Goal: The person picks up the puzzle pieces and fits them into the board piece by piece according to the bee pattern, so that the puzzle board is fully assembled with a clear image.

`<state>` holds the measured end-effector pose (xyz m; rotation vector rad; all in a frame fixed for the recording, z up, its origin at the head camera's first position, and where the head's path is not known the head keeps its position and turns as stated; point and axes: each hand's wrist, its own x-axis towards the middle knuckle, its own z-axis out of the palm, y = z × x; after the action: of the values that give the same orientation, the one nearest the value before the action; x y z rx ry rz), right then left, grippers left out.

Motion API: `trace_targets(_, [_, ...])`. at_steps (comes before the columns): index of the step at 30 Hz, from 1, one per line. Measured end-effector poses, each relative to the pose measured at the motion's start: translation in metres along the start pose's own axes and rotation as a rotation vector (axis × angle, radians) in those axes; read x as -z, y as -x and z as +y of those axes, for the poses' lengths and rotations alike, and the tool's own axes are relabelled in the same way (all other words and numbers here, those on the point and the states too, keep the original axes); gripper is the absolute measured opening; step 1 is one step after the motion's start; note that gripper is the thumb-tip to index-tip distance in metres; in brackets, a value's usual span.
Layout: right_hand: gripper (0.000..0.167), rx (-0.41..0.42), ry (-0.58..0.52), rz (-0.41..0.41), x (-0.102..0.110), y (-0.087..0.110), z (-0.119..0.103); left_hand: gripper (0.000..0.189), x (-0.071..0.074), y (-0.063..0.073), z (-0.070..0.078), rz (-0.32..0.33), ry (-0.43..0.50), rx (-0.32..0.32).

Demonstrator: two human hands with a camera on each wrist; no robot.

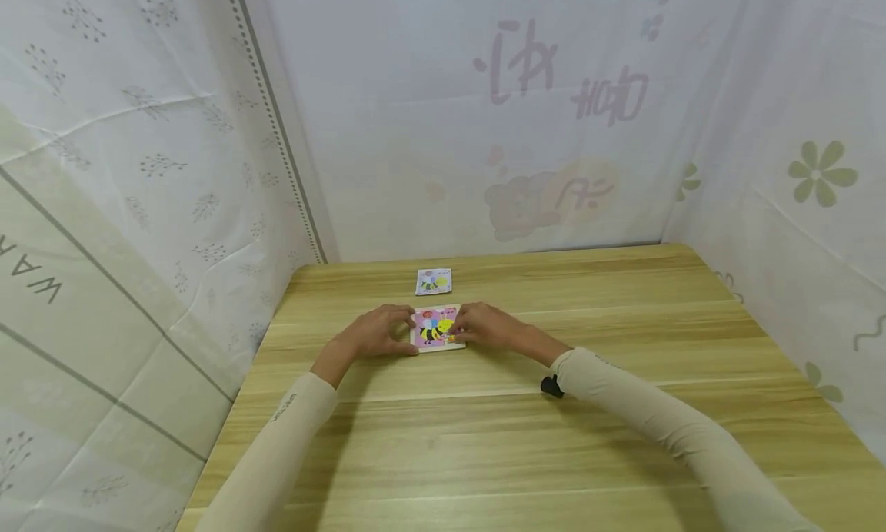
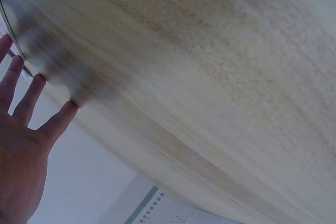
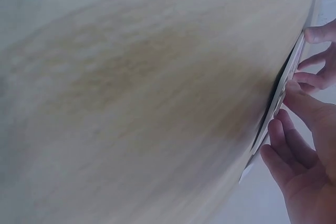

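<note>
A small picture puzzle [image 1: 429,338] with a yellow-and-black bee on pink and a pale border lies on the table. My left hand [image 1: 381,332] holds its left side, the thumb at the near corner and the fingers at the far one. Over the right part of the puzzle, my right hand [image 1: 487,326] pinches what looks like a small puzzle piece between thumb and fingertips; the fingers mostly hide it. The right wrist view shows the puzzle edge-on beside the right hand's thumb [image 3: 307,103]. Spread left fingers [image 2: 60,121] appear in the left wrist view.
Behind the puzzle lies a paler card [image 1: 434,282] with a similar bee picture. The wooden table [image 1: 443,447] reaches back to a printed white curtain [image 1: 415,117], with more curtain on both sides. A black object [image 1: 551,386] sits under the right wrist.
</note>
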<state>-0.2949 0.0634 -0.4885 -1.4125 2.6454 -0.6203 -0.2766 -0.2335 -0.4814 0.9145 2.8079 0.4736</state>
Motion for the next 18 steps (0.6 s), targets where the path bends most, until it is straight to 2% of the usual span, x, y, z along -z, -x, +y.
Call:
trace_targets(12, [0.018, 0.027, 0.006, -0.018, -0.0021, -0.0052, -0.003, 0.056, -0.0005, -0.0002, 0.0005, 0.001, 0.004, 0.01])
trace_targets(18, [0.018, 0.01, 0.024, -0.026, 0.0009, -0.0047, -0.006, 0.055, 0.0004, -0.0004, 0.0007, 0.003, 0.01, 0.008])
